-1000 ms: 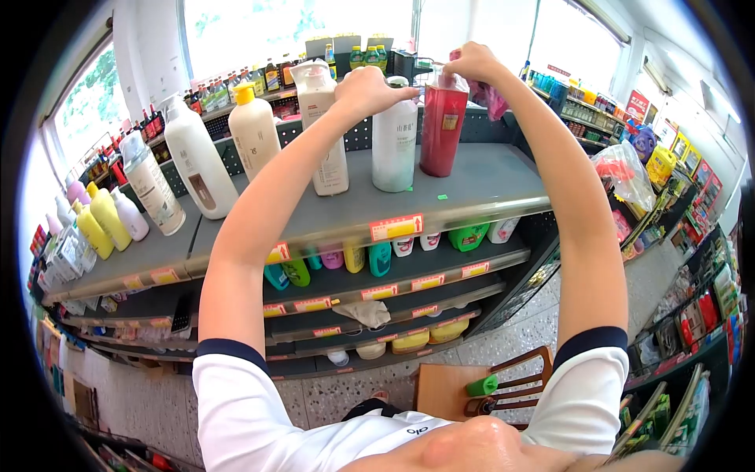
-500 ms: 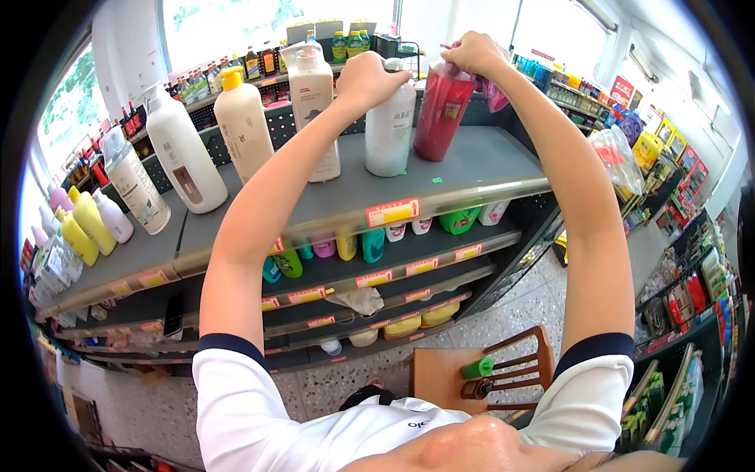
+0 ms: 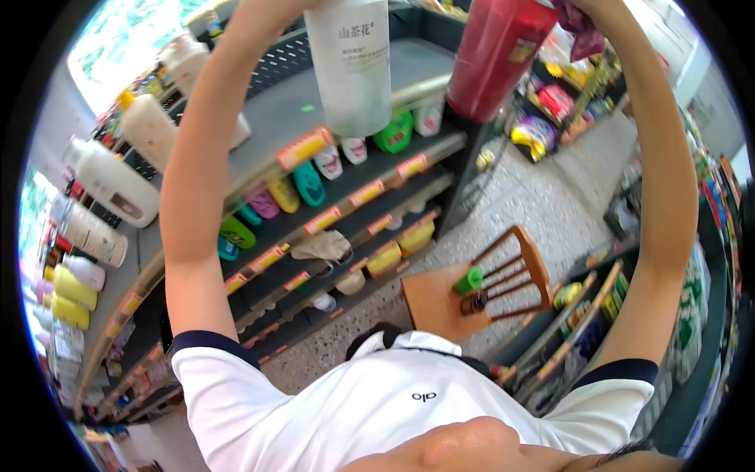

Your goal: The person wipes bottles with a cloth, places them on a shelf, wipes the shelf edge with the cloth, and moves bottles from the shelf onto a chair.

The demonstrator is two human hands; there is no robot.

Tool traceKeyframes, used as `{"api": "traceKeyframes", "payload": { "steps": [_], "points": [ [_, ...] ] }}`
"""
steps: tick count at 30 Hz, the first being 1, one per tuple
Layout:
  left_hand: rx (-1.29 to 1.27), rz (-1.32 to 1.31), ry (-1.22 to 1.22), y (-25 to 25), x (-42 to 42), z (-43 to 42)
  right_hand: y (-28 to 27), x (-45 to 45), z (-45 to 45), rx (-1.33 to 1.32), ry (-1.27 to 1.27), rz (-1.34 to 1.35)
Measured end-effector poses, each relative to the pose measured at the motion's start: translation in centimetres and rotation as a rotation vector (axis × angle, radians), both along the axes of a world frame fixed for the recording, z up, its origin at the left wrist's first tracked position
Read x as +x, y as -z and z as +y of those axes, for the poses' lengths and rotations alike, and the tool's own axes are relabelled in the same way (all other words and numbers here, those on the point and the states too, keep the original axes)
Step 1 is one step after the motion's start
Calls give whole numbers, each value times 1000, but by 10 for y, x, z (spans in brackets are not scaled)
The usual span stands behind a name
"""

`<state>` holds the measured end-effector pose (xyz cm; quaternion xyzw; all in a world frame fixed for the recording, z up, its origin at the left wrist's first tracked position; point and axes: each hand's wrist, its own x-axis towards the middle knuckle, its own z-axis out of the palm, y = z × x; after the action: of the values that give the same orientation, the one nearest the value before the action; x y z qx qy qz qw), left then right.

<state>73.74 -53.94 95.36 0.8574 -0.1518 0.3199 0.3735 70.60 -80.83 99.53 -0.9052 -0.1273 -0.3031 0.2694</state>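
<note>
A white bottle [image 3: 351,79] with dark lettering hangs in front of the upper shelf's edge. Its top is cut off by the upper frame border, where my left hand [image 3: 292,5] grips it; the fingers are mostly out of view. To the right, a red bottle [image 3: 499,59] is held tilted off the shelf by my right hand [image 3: 602,7], whose fingers are largely cut off too. A crumpled purple cloth [image 3: 580,33] hangs from that same hand, beside the red bottle's upper end.
Pump bottles, including a white one [image 3: 112,181] and a yellow-topped one [image 3: 147,130], stand on the shelf [image 3: 417,57] at left. Lower shelves hold several small bottles. A wooden chair [image 3: 440,303] bearing a green-lidded container [image 3: 469,280] stands on the floor. More racks line the right.
Both bottles have come up off the shelf and closer to me, held in my hands. The view has tilted down and turned right.
</note>
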Motion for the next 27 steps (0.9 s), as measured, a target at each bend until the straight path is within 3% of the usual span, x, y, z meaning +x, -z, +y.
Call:
{"api": "traceKeyframes", "payload": {
  "steps": [2,3,4,6,8,10,16,19,23,27],
  "points": [
    [28,97,222,31,9,-13,34,-25,-27,-102,-11,-58],
    [102,145,286,49,11,-19,45,-50,-21,-113,157,151],
    [175,191,348,69,10,-28,94,-13,-87,-91,-160,83],
    [73,148,469,132,-16,-66,138,-54,-88,-401,139,197],
    [78,248,494,196,-31,-96,206,-78,-103,-338,223,172],
    [77,352,484,261,-45,-123,258,-103,-110,-270,291,384],
    [253,437,474,474,-73,-188,463,-154,-139,-137,447,556],
    [225,561,470,576,-80,-209,559,-171,-141,-92,487,686],
    [358,770,382,667,-86,-234,657,-185,-139,-81,599,850],
    [394,785,405,725,-89,-252,703,-189,-140,-32,690,955]
  ]
}}
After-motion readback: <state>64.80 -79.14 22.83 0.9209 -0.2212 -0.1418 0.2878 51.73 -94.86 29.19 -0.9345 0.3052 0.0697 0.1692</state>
